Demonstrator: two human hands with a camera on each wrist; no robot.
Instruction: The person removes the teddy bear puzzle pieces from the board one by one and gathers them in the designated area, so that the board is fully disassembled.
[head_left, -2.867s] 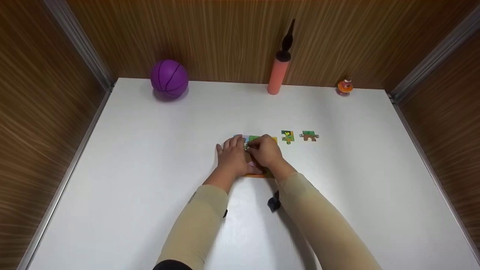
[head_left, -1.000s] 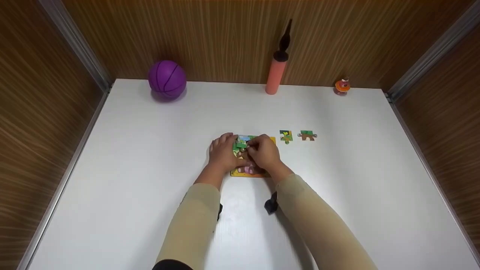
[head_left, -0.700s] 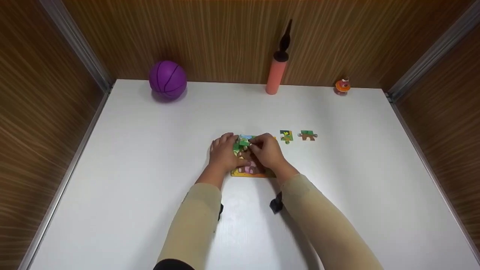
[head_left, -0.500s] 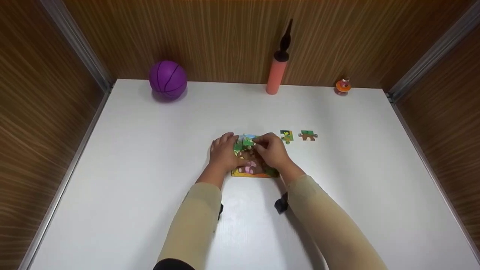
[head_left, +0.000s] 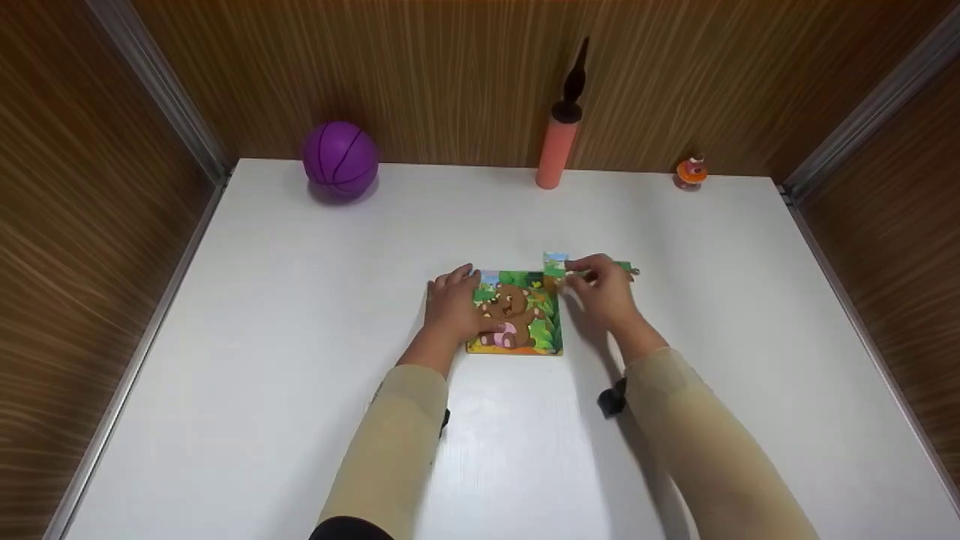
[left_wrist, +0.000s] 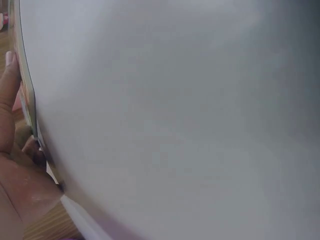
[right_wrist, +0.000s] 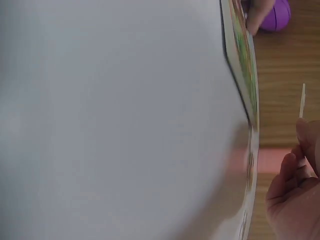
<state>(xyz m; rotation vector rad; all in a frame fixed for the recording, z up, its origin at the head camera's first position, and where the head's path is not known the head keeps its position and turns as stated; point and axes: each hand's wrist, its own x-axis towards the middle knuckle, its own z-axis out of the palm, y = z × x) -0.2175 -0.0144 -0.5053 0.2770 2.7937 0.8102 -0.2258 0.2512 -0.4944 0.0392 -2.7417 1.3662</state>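
A square jigsaw board [head_left: 546, 330] with a bear picture lies flat on the white table. My left hand [head_left: 452, 307] rests along its left edge, fingers extended and thumb laid over the picture. Off the board's top right corner, my right hand [head_left: 606, 289] pinches a blue-and-green jigsaw piece [head_left: 556, 264] between thumb and forefinger. That jigsaw piece [right_wrist: 302, 100] appears edge-on, raised above the table, in the right wrist view. Part of a green-and-brown jigsaw piece [head_left: 625, 266] shows behind the right hand. The hand covers another loose piece.
Along the back of the table [head_left: 300, 300] stand a purple ball [head_left: 340, 160], a pink hand pump [head_left: 557, 146] with a black nozzle, and a small orange-ringed figurine [head_left: 691, 172]. Wood-grain panels [head_left: 450, 75] enclose the back and both sides.
My right hand has lifted the blue-and-green jigsaw piece from the board's upper left and carried it right, past the top right corner. My left hand slid slightly left earlier, uncovering more of the picture.
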